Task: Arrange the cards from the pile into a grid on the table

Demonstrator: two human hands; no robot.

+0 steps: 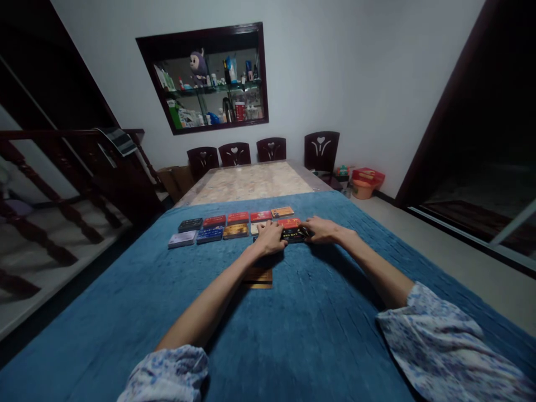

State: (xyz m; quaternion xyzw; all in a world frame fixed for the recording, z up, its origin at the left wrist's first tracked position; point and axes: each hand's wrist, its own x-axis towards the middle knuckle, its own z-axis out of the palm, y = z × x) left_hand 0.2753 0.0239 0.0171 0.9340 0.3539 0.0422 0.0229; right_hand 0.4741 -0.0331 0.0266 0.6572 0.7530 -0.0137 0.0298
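Observation:
My left hand (271,238) has its fingers closed at the left end of a stack of black cards (292,235) with yellow print. At the right end of that same stack, the fingers of my right hand (321,229) are bent around the edge. A red card stack (288,223) lies just behind the black one. Partly covered by my left fingers is a cream stack (254,228). To the left in the front row are a gold stack (235,230), a blue stack (210,234) and a pale lavender stack (182,239). Brown-gold cards (260,276) lie beside my left forearm.
Behind these runs a second row: a black stack (190,225), several red stacks (238,218) and an orange stack (282,212). A blue cloth (138,312) covers the near part of the table (247,181). Dark chairs (321,149) stand at the far end.

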